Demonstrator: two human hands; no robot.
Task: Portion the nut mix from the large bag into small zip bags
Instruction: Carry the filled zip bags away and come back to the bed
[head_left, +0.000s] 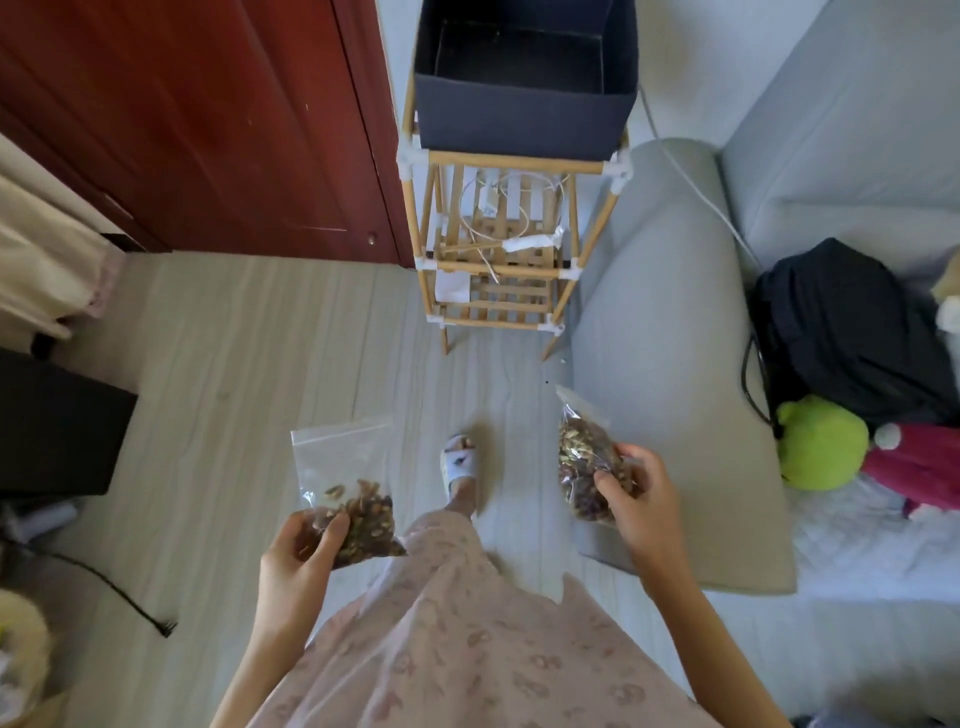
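My left hand (306, 551) grips the bottom of a small clear zip bag (345, 467) that stands upright, with nut mix filling its lower third. My right hand (636, 493) holds a second clear bag (582, 457), fuller with nuts and dried fruit, tilted with its top toward the upper left. Both bags hang in the air above the pale wood floor, about a body's width apart. I cannot tell whether either zip is sealed. No large bag is identifiable apart from these two.
I stand on a pale wood floor (249, 364); a slippered foot (460, 467) shows between the bags. A bamboo shelf (498, 249) with a dark fabric bin (524, 78) stands ahead. A grey sofa (670, 364) at right holds a black backpack (852, 332) and plush toys (821, 447). A cable (104, 587) lies left.
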